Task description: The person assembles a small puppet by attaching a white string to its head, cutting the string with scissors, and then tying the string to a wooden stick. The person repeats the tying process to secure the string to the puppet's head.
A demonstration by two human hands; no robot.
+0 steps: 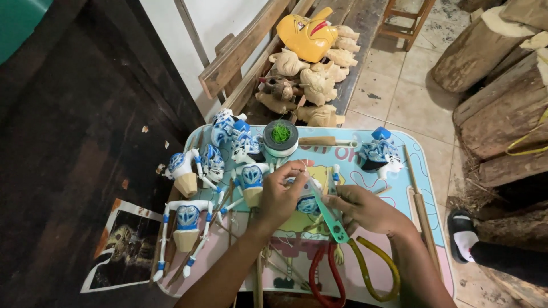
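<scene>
Left hand (281,194) clamped on a blue-and-white puppet (307,202) at the tray's (425,171) middle. Right hand (365,210) closed around green-handled scissors (331,219), blades touching the puppet. Finished puppets (188,219) lie along the left edge.

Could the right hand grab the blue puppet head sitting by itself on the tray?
Probably yes. The right hand holds green scissors, but bare tray lies between it and the puppet head.
</scene>
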